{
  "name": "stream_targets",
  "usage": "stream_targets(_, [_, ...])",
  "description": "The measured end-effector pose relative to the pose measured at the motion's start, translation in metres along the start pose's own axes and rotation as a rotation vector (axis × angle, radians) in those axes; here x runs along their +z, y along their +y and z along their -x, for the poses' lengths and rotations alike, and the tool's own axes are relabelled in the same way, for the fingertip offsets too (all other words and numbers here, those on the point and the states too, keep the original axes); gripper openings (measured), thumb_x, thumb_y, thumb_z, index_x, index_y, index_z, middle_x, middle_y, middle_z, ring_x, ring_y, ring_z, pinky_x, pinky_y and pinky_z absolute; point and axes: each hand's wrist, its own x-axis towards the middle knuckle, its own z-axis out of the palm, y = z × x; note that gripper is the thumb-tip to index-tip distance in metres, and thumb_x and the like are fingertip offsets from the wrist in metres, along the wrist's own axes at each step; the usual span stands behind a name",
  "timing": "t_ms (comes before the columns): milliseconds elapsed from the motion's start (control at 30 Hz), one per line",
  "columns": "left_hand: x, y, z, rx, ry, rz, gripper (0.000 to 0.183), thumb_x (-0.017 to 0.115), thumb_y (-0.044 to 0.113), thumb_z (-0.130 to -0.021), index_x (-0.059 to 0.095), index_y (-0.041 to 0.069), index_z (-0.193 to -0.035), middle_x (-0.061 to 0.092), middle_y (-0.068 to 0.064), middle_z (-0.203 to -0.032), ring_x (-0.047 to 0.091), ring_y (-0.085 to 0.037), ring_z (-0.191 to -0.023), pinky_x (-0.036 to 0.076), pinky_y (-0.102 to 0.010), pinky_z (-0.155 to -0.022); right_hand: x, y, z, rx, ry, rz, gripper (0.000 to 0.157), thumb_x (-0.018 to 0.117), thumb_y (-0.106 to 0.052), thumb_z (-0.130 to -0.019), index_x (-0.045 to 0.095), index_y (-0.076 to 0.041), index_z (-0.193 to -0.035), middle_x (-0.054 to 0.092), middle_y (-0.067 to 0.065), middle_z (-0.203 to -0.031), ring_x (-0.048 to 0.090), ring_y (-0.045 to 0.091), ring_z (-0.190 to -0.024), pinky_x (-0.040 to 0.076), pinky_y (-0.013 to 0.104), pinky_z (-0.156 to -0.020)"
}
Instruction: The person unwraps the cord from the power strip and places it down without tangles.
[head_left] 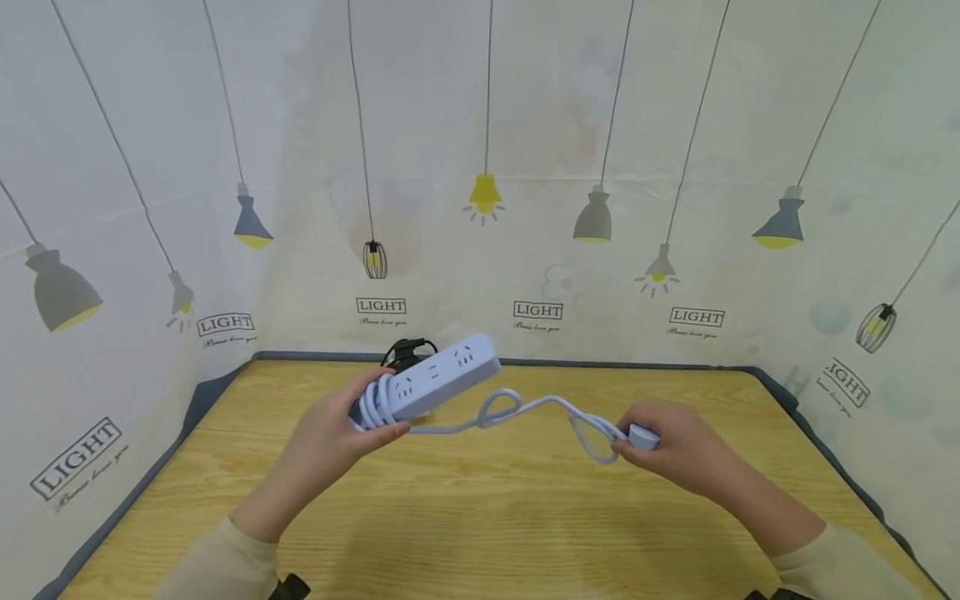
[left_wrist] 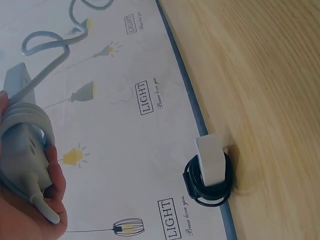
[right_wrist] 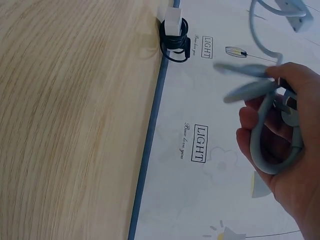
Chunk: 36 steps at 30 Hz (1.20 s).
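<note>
My left hand (head_left: 330, 433) grips one end of a white power strip (head_left: 442, 375), tilted with its sockets toward me. Several turns of its cord (left_wrist: 30, 120) are wound around the held end. From there the loose cord runs rightward in loops through the air. At its far end, my right hand (head_left: 675, 442) holds the plug (head_left: 642, 437) together with a bent bundle of cord. In the right wrist view, cord loops (right_wrist: 257, 90) stick out past the fingers, somewhat blurred.
Behind the power strip, near the table's back edge, lies a coiled black cable (left_wrist: 207, 187) with a white block-shaped adapter (left_wrist: 211, 159). The wooden table (head_left: 525, 517) is bordered by a dark edge, with a lamp-printed cloth (head_left: 435, 108) rising at the back and sides.
</note>
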Motion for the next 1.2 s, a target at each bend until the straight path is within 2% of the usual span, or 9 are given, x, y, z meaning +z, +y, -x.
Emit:
stream_targets(167, [-0.006, -0.010, -0.002, -0.049, -0.024, -0.049, 0.071, 0.077, 0.043, -0.082, 0.050, 0.015, -0.140, 0.062, -0.013, -0.122, 0.060, -0.024, -0.094, 0.049, -0.033, -0.066, -0.007, -0.005, 0.006, 0.045, -0.054, -0.066, 0.016, 0.071, -0.036, -0.089, 0.065, -0.021, -0.087, 0.058, -0.012, -0.077, 0.051, 0.008, -0.066, 0.046, 0.027, -0.056])
stream_targets(367, [-0.010, -0.021, -0.003, -0.059, -0.022, -0.090, 0.070, 0.078, 0.044, -0.081, 0.050, 0.015, -0.139, 0.063, -0.011, -0.119, 0.059, -0.022, -0.089, 0.048, -0.032, -0.064, -0.014, -0.004, 0.011, 0.121, -0.075, -0.213, 0.021, 0.070, -0.033, -0.090, 0.059, -0.015, -0.087, 0.061, -0.002, -0.075, 0.061, 0.010, -0.062, 0.052, 0.029, -0.054])
stream_targets(467, [-0.013, -0.025, -0.003, -0.058, -0.021, -0.118, 0.071, 0.077, 0.045, -0.081, 0.051, 0.014, -0.139, 0.063, -0.011, -0.117, 0.059, -0.022, -0.088, 0.047, -0.032, -0.064, -0.015, -0.002, 0.012, 0.132, -0.014, -0.203, 0.021, 0.071, -0.029, -0.090, 0.057, -0.013, -0.087, 0.059, -0.001, -0.075, 0.058, 0.011, -0.062, 0.050, 0.029, -0.053])
stream_targets(600, [-0.017, -0.027, -0.005, -0.059, -0.017, -0.162, 0.072, 0.076, 0.049, -0.081, 0.051, 0.014, -0.138, 0.063, -0.013, -0.117, 0.059, -0.023, -0.087, 0.046, -0.033, -0.064, -0.018, 0.001, 0.015, 0.141, 0.106, -0.203, 0.017, 0.071, -0.021, -0.090, 0.056, -0.012, -0.087, 0.057, 0.000, -0.075, 0.054, 0.014, -0.062, 0.047, 0.029, -0.051])
stream_targets(733, [-0.020, -0.032, -0.007, -0.078, -0.009, -0.188, 0.071, 0.075, 0.050, -0.082, 0.051, 0.015, -0.138, 0.063, -0.016, -0.117, 0.058, -0.026, -0.087, 0.045, -0.033, -0.063, -0.022, -0.001, 0.019, 0.144, 0.198, -0.282, 0.015, 0.070, -0.015, -0.091, 0.056, -0.011, -0.088, 0.062, 0.003, -0.079, 0.057, 0.015, -0.063, 0.049, 0.031, -0.050])
stream_targets(800, [-0.022, -0.035, -0.008, -0.093, -0.006, -0.198, 0.070, 0.075, 0.050, -0.082, 0.050, 0.016, -0.138, 0.063, -0.016, -0.117, 0.059, -0.026, -0.087, 0.045, -0.033, -0.062, -0.024, -0.001, 0.021, 0.150, 0.235, -0.277, 0.014, 0.069, -0.015, -0.092, 0.056, -0.013, -0.088, 0.062, 0.004, -0.080, 0.054, 0.016, -0.062, 0.047, 0.031, -0.049])
stream_targets(867, [-0.025, -0.038, -0.008, -0.109, -0.006, -0.205, 0.073, 0.074, 0.052, -0.081, 0.049, 0.015, -0.139, 0.062, -0.018, -0.118, 0.059, -0.027, -0.087, 0.044, -0.033, -0.061, -0.027, -0.001, 0.023, 0.153, 0.261, -0.262, 0.014, 0.068, -0.015, -0.093, 0.055, -0.014, -0.088, 0.062, 0.003, -0.080, 0.052, 0.015, -0.061, 0.047, 0.031, -0.048])
stream_targets(967, [-0.029, -0.044, -0.008, -0.124, -0.006, -0.218, 0.076, 0.073, 0.055, -0.081, 0.048, 0.013, -0.140, 0.061, -0.019, -0.119, 0.059, -0.028, -0.088, 0.044, -0.033, -0.061, -0.029, 0.003, 0.024, 0.118, 0.279, -0.185, 0.016, 0.069, -0.015, -0.092, 0.055, -0.016, -0.086, 0.057, 0.001, -0.073, 0.048, 0.013, -0.057, 0.043, 0.029, -0.045])
stream_targets(1200, [-0.039, -0.056, -0.008, -0.153, -0.011, -0.245, 0.081, 0.071, 0.059, -0.080, 0.046, 0.012, -0.141, 0.060, -0.020, -0.119, 0.058, -0.029, -0.088, 0.042, -0.033, -0.060, -0.027, 0.025, 0.028, -0.058, 0.280, 0.089, 0.024, 0.077, -0.017, -0.084, 0.054, -0.022, -0.081, 0.041, -0.013, -0.064, 0.036, 0.002, -0.051, 0.034, 0.024, -0.043])
